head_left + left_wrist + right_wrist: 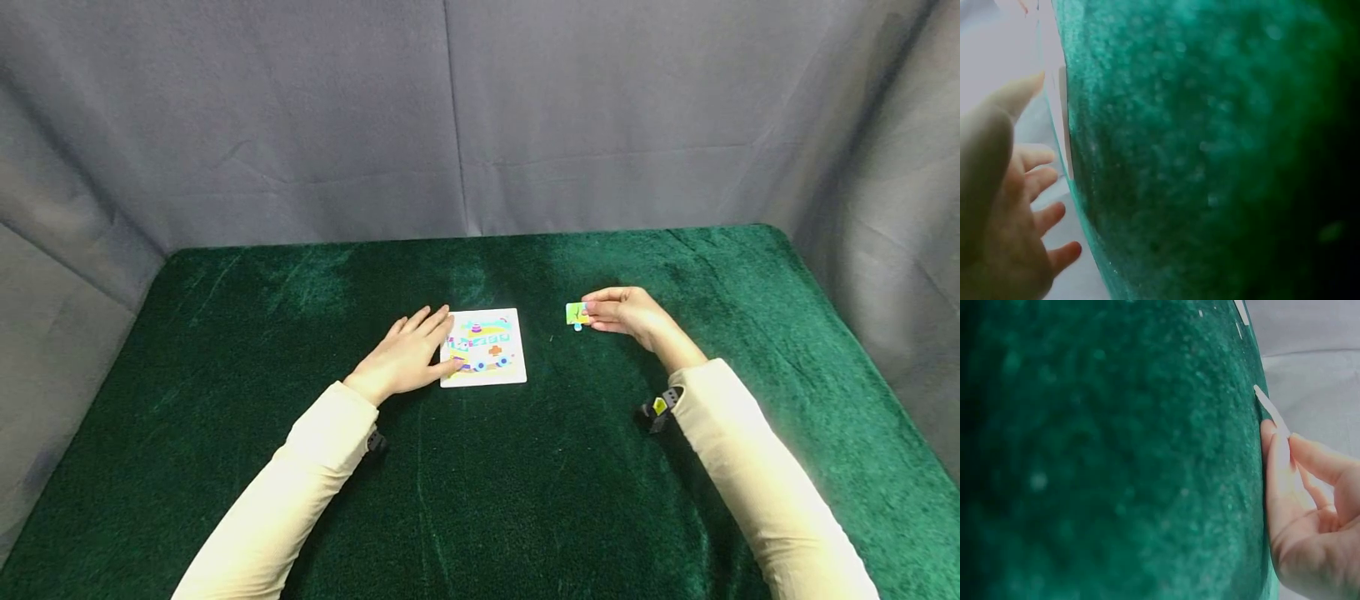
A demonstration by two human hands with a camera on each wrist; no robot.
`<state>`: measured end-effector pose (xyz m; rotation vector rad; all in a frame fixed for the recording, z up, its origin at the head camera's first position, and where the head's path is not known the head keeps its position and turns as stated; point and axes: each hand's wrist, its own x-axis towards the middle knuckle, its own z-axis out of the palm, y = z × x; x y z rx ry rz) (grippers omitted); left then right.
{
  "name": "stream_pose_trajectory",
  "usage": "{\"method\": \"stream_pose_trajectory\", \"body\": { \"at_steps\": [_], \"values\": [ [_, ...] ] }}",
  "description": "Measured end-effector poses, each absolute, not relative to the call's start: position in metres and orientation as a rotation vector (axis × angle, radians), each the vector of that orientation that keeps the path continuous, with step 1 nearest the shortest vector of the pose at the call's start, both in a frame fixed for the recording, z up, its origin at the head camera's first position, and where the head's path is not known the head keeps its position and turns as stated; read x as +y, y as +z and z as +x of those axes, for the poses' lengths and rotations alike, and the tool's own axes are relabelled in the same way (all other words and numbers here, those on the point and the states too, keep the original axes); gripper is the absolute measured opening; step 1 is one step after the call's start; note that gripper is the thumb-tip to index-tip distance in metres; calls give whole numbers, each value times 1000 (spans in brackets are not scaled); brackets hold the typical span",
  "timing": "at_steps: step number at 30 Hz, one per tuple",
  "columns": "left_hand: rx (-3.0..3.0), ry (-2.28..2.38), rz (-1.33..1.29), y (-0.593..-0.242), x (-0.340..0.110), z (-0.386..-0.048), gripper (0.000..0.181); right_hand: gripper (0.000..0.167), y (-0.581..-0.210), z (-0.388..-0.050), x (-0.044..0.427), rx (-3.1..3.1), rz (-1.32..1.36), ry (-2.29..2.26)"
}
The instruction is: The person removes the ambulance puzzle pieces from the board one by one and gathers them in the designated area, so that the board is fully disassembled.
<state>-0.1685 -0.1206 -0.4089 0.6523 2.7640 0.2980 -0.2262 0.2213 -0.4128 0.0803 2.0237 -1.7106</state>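
Observation:
A white-framed jigsaw puzzle (487,377) with a colourful ambulance picture lies flat on the green cloth. My left hand (405,354) rests at its left side, fingers spread and fairly straight, with the thumb and fingertips over the left edge. In the left wrist view the puzzle's edge (1065,125) shows beside the thumb and fingers. To the right of the puzzle, my right hand (626,315) pinches a green and yellow jigsaw piece (574,313) with a rounded blue tab. The right wrist view shows this piece (1272,411) edge-on between thumb and fingers, close to the cloth.
A dark green plush cloth (480,492) covers the table. Grey curtains (300,125) hang behind it and at both sides. Dark wrist devices (660,408) sit under the cream sleeves.

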Motion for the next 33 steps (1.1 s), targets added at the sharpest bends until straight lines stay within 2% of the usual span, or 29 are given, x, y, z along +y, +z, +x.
{"method": "stream_pose_trajectory", "body": {
  "at_steps": [6, 13, 21, 33],
  "values": [
    [2664, 294, 559, -410, -121, -168, 76, 31, -415, -227, 219, 2054, 67, -1708],
    [2606, 293, 527, -410, -121, -169, 81, 38, -414, -229, 219, 2213, 17, -1606],
    [2592, 238, 522, -413, -122, -170, 85, 27, -411, -231, 214, 2511, -80, -1332],
    [2591, 240, 518, -413, -121, -171, 86, 21, -401, -226, 166, 2675, -236, -1142]
  ]
}}
